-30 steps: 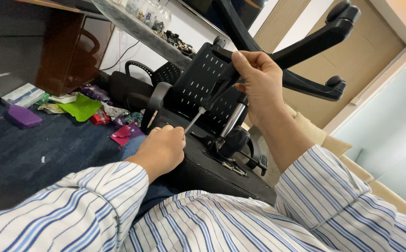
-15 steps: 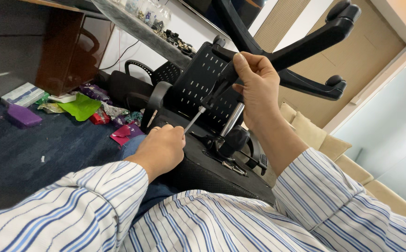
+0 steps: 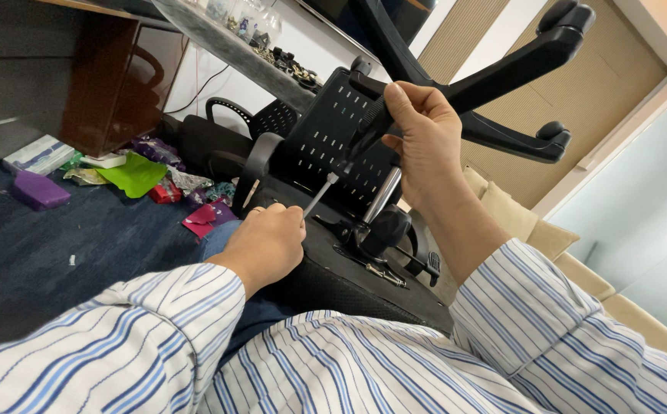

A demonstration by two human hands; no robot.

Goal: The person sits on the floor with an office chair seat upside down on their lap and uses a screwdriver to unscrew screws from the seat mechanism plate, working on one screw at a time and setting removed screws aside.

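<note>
Nothing has shifted: left hand (image 3: 266, 244) holds screwdriver (image 3: 320, 195), right hand (image 3: 424, 142) grips chair base (image 3: 502, 73).

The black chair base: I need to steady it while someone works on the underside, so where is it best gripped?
Probably one spoke of the black chair base near the hub, from the side, as the right hand does: the spokes are narrow enough to wrap. The left hand holds a screwdriver.

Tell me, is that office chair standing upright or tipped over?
Tipped over. The chair's base points up into the air, its seat underside faces the person, and the right hand grips a leg.
</note>
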